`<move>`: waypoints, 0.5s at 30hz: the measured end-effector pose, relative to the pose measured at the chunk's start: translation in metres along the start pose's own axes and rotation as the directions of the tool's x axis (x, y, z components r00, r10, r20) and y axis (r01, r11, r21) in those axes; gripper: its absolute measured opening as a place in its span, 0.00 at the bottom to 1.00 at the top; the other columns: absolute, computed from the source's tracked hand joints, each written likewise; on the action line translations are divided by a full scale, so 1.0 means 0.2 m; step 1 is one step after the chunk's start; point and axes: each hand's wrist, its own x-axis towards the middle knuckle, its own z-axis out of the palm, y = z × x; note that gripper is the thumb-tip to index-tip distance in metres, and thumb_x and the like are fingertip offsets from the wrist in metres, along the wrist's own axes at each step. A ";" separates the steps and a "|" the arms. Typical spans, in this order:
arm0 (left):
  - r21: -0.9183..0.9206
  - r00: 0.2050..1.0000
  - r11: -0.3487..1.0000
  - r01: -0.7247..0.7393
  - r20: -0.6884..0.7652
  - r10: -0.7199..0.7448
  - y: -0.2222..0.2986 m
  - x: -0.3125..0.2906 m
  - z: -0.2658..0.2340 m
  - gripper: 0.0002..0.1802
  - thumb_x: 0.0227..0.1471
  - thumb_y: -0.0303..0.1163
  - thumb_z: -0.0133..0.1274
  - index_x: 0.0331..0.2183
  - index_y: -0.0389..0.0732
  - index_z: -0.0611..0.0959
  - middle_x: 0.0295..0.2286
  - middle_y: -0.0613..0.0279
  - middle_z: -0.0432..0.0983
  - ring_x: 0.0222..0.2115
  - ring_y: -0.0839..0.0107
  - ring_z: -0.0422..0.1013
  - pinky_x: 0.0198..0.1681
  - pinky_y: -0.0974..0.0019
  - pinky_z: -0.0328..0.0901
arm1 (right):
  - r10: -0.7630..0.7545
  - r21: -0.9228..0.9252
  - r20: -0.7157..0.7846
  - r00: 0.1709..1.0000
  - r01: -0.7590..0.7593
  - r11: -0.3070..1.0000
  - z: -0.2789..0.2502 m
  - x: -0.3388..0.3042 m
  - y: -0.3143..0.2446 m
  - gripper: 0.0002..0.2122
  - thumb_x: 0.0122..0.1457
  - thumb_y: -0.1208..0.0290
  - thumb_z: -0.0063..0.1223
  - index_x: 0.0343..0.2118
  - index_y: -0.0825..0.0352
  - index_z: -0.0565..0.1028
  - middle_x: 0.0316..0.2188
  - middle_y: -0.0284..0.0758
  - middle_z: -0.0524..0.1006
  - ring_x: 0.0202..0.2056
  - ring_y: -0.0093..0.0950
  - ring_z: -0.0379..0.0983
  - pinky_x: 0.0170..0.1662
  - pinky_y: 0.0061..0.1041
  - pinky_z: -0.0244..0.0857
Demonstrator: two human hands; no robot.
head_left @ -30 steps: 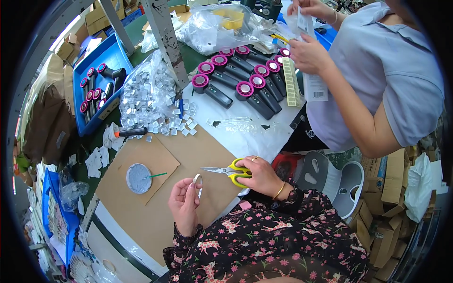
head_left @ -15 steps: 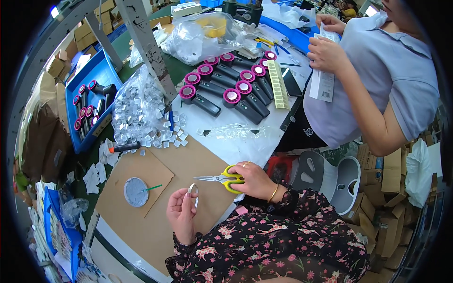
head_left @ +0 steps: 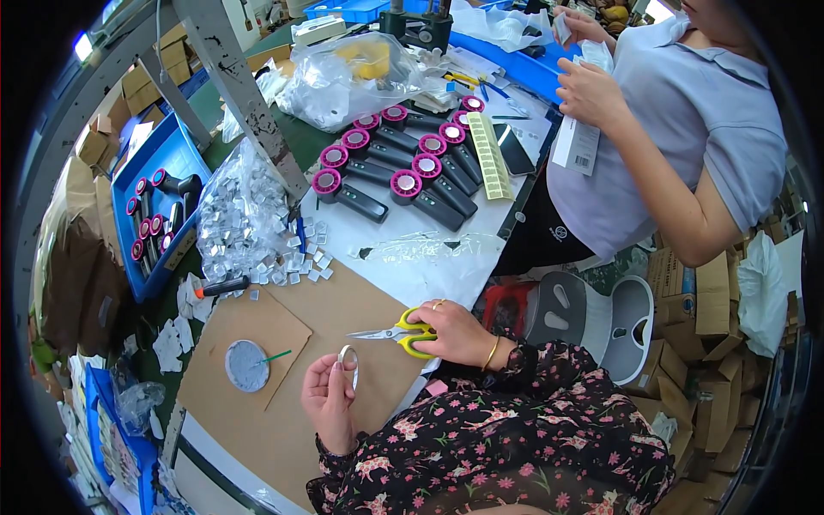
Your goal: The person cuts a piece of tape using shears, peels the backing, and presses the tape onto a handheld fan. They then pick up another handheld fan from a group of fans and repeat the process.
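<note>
My left hand (head_left: 330, 399) pinches a thin pale ring (head_left: 355, 369) upright between thumb and fingers, above a brown cardboard sheet (head_left: 378, 296). To its right, my right hand (head_left: 463, 335) grips scissors with yellow handles (head_left: 403, 321). Their blades are together, or nearly so, and point left just above the ring, apart from it. Left of my hands, a round dish of greyish paste (head_left: 236, 367) rests on a smaller cardboard piece (head_left: 287, 330), with a thin green stick (head_left: 276, 355) lying across its rim.
Several black handheld devices with pink round heads (head_left: 405, 183) lie beyond; more fill a blue bin (head_left: 146, 283). A plastic bag (head_left: 245, 202) spills small clear squares. An orange-and-black handled tool (head_left: 223, 287) lies nearby. A co-worker (head_left: 661, 146) stands at right, handling white packaging.
The whole view has shifted slightly. My hands keep the ring and scissors in nearly the same places. The co-worker's hands have moved apart, one lifting a small piece away from the white packaging.
</note>
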 end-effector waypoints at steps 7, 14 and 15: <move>-0.010 1.000 1.000 -0.004 0.000 0.004 -0.01 0.00 0.00 0.07 0.66 0.26 0.51 0.45 0.34 0.78 0.33 0.61 0.82 0.20 0.87 0.64 0.22 0.82 0.57 | -0.001 -0.002 0.012 1.000 0.001 1.000 -0.01 0.00 0.00 0.16 0.51 0.65 0.66 0.39 0.68 0.78 0.33 0.39 0.80 0.38 0.39 0.77 0.45 0.36 0.69; -0.023 1.000 0.999 -0.025 -0.009 0.025 -0.02 0.01 0.01 0.07 0.67 0.26 0.51 0.44 0.34 0.78 0.33 0.60 0.82 0.18 0.87 0.63 0.19 0.82 0.54 | -0.007 -0.007 0.013 1.000 0.007 1.000 -0.01 0.00 0.01 0.15 0.51 0.65 0.66 0.38 0.68 0.78 0.33 0.40 0.80 0.38 0.39 0.77 0.45 0.36 0.69; -0.020 1.000 1.000 -0.022 -0.013 0.021 -0.02 0.01 0.02 0.07 0.67 0.26 0.51 0.44 0.34 0.78 0.32 0.60 0.82 0.18 0.87 0.64 0.19 0.82 0.54 | -0.010 -0.006 0.013 1.000 0.010 1.000 -0.01 0.00 0.01 0.15 0.51 0.65 0.65 0.38 0.68 0.78 0.33 0.40 0.80 0.38 0.39 0.77 0.45 0.36 0.69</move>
